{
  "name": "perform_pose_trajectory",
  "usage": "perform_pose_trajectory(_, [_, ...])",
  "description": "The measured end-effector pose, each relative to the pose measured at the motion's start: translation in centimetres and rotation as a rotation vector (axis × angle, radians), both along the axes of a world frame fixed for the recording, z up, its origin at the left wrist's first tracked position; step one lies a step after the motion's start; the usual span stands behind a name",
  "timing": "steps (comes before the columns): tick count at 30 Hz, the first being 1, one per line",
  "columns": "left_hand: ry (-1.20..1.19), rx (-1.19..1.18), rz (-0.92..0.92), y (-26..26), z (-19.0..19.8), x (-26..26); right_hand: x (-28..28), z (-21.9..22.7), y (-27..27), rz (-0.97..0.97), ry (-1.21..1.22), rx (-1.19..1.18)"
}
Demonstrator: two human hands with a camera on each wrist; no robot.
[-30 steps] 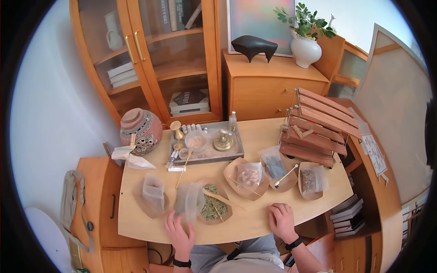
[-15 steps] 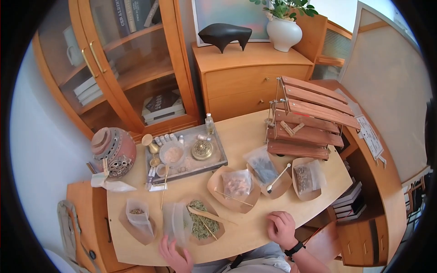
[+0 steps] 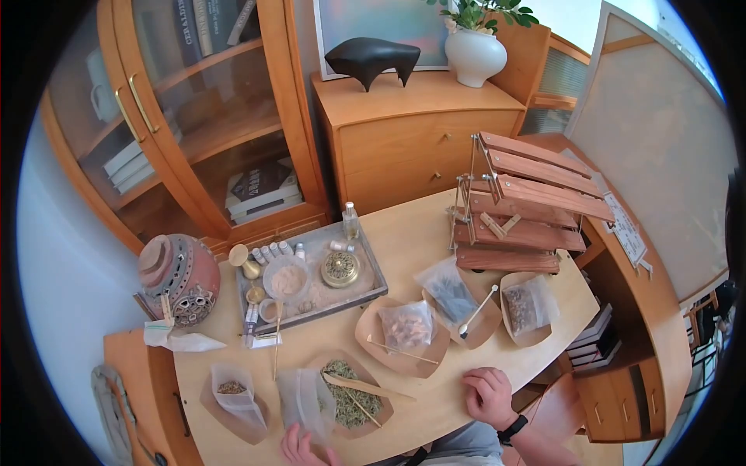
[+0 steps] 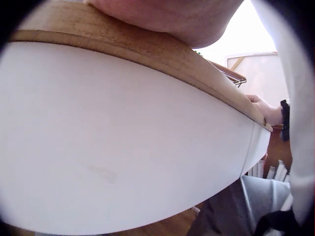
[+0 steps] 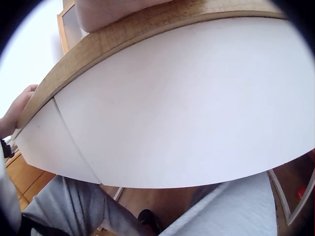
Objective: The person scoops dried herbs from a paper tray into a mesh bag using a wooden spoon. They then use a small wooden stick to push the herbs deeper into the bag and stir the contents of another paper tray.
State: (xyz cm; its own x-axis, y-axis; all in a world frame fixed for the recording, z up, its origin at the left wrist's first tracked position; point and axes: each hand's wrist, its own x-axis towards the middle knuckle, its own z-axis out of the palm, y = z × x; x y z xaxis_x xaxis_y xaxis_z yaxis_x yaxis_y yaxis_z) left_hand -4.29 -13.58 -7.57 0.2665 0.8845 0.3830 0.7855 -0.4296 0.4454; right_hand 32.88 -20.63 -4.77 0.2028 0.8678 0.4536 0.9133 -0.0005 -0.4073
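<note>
My left hand (image 3: 307, 449) rests at the table's front edge, its fingers relaxed beside an empty-looking translucent pouch (image 3: 299, 392); the frame's bottom cuts off its wrist. The pouch overlaps a boat-shaped tray of dried green herbs (image 3: 347, 415), with a flat wooden tool (image 3: 373, 387) and a thin stick lying across it. Further right, my right hand (image 3: 489, 396) rests on the edge with fingers loosely curled, holding nothing. In the left wrist view, the left hand (image 4: 172, 19) lies over the tabletop edge. The right wrist view shows the right hand (image 5: 113, 12) likewise.
Left of the pouch is a tray with a small filled bag (image 3: 233, 392). Behind stand more trays with a pink-filled bag (image 3: 406, 325), a dark bag (image 3: 449, 287) and a brown-filled bag (image 3: 528, 303). A grey tray (image 3: 373, 299), clay pot (image 3: 183, 276) and slatted wooden rack (image 3: 536, 206) stand further back.
The head view has turned right and tilted, so the table and its contents sit further left and lower. Both hands stay at the table edge; the left is now more cut off.
</note>
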Motion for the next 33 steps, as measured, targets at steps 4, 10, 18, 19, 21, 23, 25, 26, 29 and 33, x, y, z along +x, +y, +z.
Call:
perform_pose_trajectory(4, [-0.033,-0.01,-0.018,0.0,0.2,0.1,0.0,-0.2,-0.1,0.0,-0.004,0.001])
perform_pose_trajectory(10, [-0.004,0.023,0.008,0.1,-0.5,0.0,0.4,-0.5,-0.3,0.003,0.006,-0.002])
perform_pose_trajectory(18, [0.028,0.005,0.076,-0.5,-1.7,-0.6,0.3,0.0,-0.2,0.033,0.055,0.002])
perform_pose_trajectory(19, [0.062,-0.013,0.097,-0.9,-2.7,-1.1,0.3,0.2,-0.2,0.041,0.055,0.004])
perform_pose_trajectory(21, [0.095,-0.029,0.129,-1.1,-3.5,-1.7,0.2,0.3,-0.1,0.032,0.06,0.012])
perform_pose_trajectory(23, [0.09,-0.026,0.125,-1.2,-3.3,-1.5,0.3,0.2,-0.3,0.049,0.071,0.011])
perform_pose_trajectory(25, [0.074,-0.04,0.135,-1.1,-2.3,-1.0,0.4,0.7,0.4,0.051,0.056,0.093])
perform_pose_trajectory(26, [0.058,-0.054,0.136,-1.0,-1.6,-0.6,0.4,1.4,0.4,0.066,0.052,0.098])
perform_pose_trajectory(29, [0.065,-0.032,0.16,-0.9,-0.9,0.1,0.7,-0.8,-1.1,0.113,0.169,-0.01])
perform_pose_trajectory(33, [0.085,-0.011,0.195,-0.9,-1.0,0.2,0.9,-0.5,-1.0,0.126,0.18,0.002])
